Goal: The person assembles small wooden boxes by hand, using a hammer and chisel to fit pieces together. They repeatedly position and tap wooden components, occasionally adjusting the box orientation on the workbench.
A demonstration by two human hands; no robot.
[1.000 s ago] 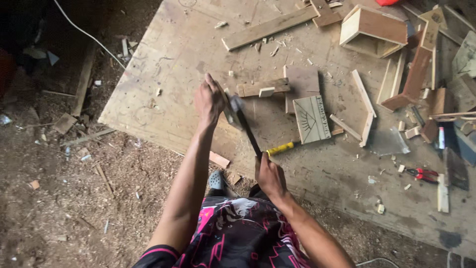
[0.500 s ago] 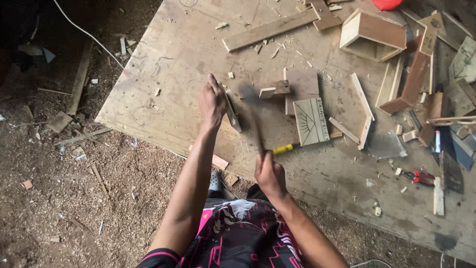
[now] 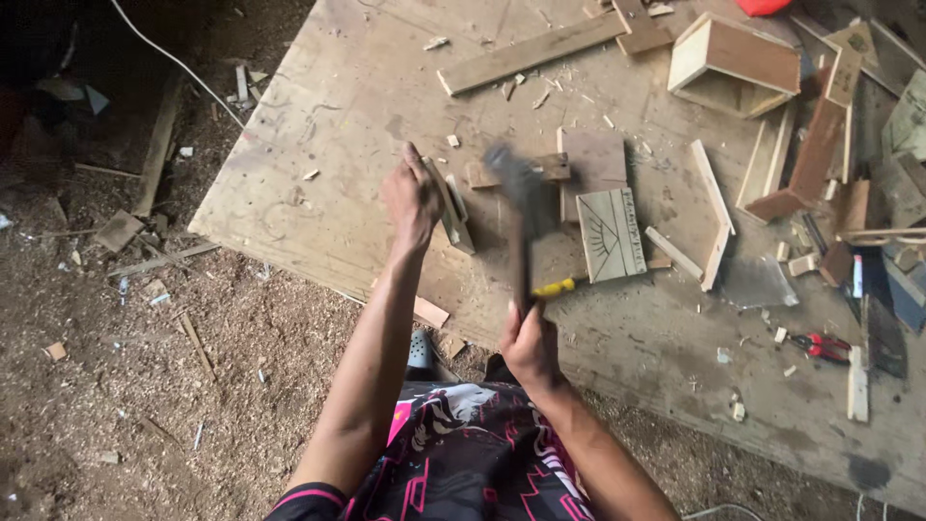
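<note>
Fingers of the right hand (image 3: pixel 529 345) stay clenched on the hammer (image 3: pixel 521 207), now swung up blurred, right of the left hand (image 3: pixel 413 196) pinching the upright wood piece (image 3: pixel 453 214).

Bare plywood sheet (image 3: pixel 318 183) open left and ahead of left hand (image 3: pixel 413 198); right of the hammer (image 3: pixel 521 217) passage blocked by square boards (image 3: pixel 610 233), loose slats (image 3: pixel 716 217), wooden box (image 3: pixel 735 66), with red pliers (image 3: pixel 820 345) near the right edge.
</note>
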